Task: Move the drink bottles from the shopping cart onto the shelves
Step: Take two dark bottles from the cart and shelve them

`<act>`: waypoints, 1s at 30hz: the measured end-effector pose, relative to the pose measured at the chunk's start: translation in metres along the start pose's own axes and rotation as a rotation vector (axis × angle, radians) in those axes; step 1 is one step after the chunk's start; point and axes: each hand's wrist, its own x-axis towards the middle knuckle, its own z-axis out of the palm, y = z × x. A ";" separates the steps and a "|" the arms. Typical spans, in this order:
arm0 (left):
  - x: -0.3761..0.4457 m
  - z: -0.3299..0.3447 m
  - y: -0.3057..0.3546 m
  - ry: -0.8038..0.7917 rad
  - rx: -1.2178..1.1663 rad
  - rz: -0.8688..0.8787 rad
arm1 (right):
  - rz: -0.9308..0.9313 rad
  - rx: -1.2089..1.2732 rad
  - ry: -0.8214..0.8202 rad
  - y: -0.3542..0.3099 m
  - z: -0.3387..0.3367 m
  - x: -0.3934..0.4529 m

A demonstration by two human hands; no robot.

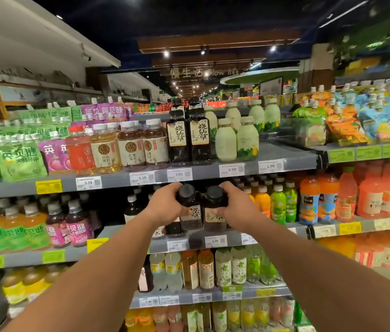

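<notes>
— Both our hands are up at mid-frame, each gripping a dark bottle. Our left hand [165,203] curls round the neck and shoulder of the left dark bottle [189,209], just under its black cap.

— And our right hand [235,207] does likewise with the right dark bottle [214,212], fingers wrapped near its cap. The two bottles stand upright, side by side, touching or nearly so; we cannot tell which.

— Where do they sit?

— At the centre of the frame, in front of the middle shelf [127,250], just below the edge of the upper shelf [203,172]. Whether their bases rest on the middle shelf we cannot tell; the lower parts blur into the stock behind them.

— Starting from the left of the frame, what do we see on the upper shelf?

— Green pouches [19,161], then purple ones, then tea bottles with white caps [130,146], then two matching dark bottles with cream labels [188,133], directly above those we hold. Right of them stand pale green bottles [237,140].

— And lower down?

— At lower left, yellow and purple drinks [69,224] on the middle shelf. At right of our hands, green and orange juice bottles [308,202]. White price tags [231,170] line the shelf edges.
</notes>
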 end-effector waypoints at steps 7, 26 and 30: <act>0.037 0.037 -0.044 0.042 0.135 -0.037 | -0.008 -0.007 -0.048 0.039 0.039 0.051; 0.121 0.062 -0.077 0.001 0.560 -0.010 | 0.026 -0.416 -0.062 0.093 0.064 0.125; 0.130 0.065 -0.081 -0.013 0.537 0.009 | -0.041 -0.514 -0.085 0.094 0.064 0.132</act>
